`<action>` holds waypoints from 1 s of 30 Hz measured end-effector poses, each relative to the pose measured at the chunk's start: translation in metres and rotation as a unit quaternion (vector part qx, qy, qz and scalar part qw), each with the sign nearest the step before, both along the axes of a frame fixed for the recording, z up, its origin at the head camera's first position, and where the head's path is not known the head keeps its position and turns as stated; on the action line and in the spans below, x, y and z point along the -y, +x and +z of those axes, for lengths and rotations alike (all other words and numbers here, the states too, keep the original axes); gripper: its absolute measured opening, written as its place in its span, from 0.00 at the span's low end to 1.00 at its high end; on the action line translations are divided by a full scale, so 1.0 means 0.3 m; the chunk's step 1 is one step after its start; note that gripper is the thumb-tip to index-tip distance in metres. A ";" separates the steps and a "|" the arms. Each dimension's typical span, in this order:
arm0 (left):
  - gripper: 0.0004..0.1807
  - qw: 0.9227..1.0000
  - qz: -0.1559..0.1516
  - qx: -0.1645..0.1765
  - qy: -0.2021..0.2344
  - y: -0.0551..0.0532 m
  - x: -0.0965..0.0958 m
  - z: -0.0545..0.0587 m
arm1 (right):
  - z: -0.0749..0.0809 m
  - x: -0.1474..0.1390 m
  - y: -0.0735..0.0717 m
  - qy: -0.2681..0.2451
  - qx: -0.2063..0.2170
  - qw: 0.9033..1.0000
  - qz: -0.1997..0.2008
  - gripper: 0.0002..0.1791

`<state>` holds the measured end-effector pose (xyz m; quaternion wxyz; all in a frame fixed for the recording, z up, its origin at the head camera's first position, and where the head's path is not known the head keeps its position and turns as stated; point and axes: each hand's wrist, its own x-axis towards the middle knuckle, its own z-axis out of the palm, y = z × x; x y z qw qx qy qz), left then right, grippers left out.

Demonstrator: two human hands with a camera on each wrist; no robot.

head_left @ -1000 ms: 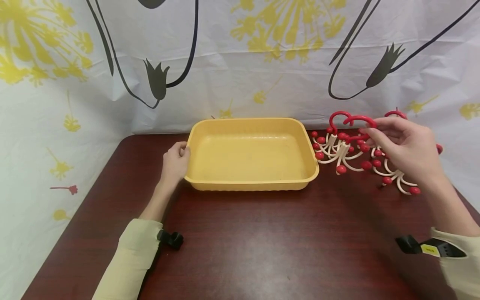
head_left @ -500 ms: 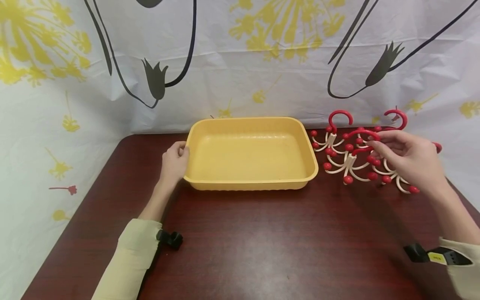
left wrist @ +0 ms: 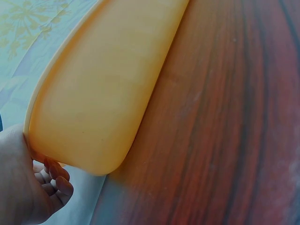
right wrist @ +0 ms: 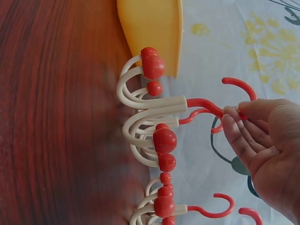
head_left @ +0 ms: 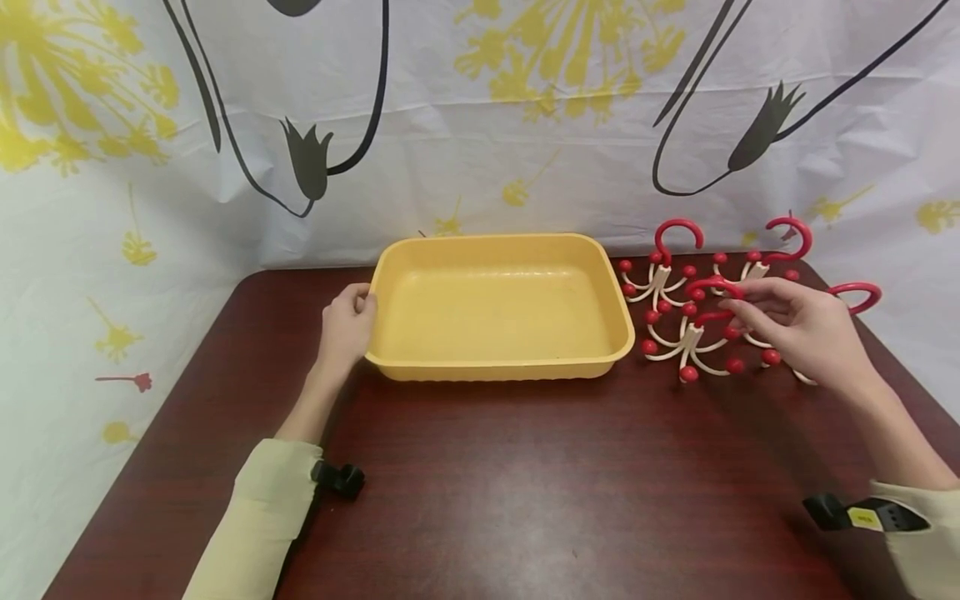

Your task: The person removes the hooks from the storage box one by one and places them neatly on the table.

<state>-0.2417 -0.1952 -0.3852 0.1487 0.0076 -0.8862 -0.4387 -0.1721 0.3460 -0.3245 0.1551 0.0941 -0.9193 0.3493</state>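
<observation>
My right hand (head_left: pixel 806 329) pinches the red hook of a multi-arm hanger (head_left: pixel 692 337), thumb against fingertips. Its cream stem splits into several curved arms tipped with red balls. The hanger is upright at the right of a yellow plastic tray (head_left: pixel 498 372). In the right wrist view the same hanger (right wrist: pixel 168 103) appears sideways, with others partly behind it. My left hand (head_left: pixel 347 329) holds the tray's left end. The left wrist view shows that hand (left wrist: pixel 28 183) with its fingers curled under the tray's rim (left wrist: pixel 32 105).
Behind the held hanger stand a matching hanger (head_left: pixel 662 283) near the tray and another (head_left: pixel 759 268) farther right. One more red hook (head_left: pixel 864 286) shows beyond my right hand, its body mostly hidden. A dark red wooden table (head_left: pixel 480 483) meets a patterned white cloth (head_left: pixel 450 183) at the back.
The right hand has brought the pinched hanger lower and nearer to me, first rightward, then slightly back left. The left hand keeps its place at the tray.
</observation>
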 end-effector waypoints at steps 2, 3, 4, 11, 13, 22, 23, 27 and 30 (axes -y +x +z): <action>0.21 1.000 0.000 0.000 0.001 0.001 0.000 0.001 | -0.002 -0.001 -0.002 0.003 0.003 1.000 0.000 0.17; 0.21 1.000 0.000 -0.001 0.001 0.001 0.000 0.001 | -0.004 -0.002 -0.003 0.003 0.004 1.000 0.000 0.17; 0.21 1.000 0.000 -0.001 0.002 0.002 0.000 0.002 | -0.005 -0.001 -0.004 0.001 0.006 1.000 0.001 0.17; 0.21 1.000 -0.001 -0.002 0.003 0.001 0.000 -0.001 | -0.014 -0.011 -0.006 -0.015 0.019 1.000 0.010 0.18; 0.21 1.000 -0.002 -0.002 0.003 0.001 0.001 -0.002 | -0.016 -0.015 -0.006 -0.024 0.023 0.999 0.013 0.19; 0.21 1.000 0.002 0.003 0.005 0.006 0.005 0.002 | -0.011 -0.022 -0.005 -0.019 0.051 0.999 0.006 0.22; 0.21 1.000 0.001 0.004 0.005 0.007 0.006 0.002 | -0.011 -0.023 -0.005 -0.019 0.051 0.998 0.006 0.22; 0.21 1.000 -0.004 0.007 0.005 0.004 0.006 0.001 | -0.009 -0.028 -0.009 -0.029 0.053 0.998 0.005 0.21; 0.21 1.000 -0.006 0.006 0.003 0.000 0.004 0.000 | -0.009 -0.033 -0.011 -0.033 0.061 0.998 0.000 0.21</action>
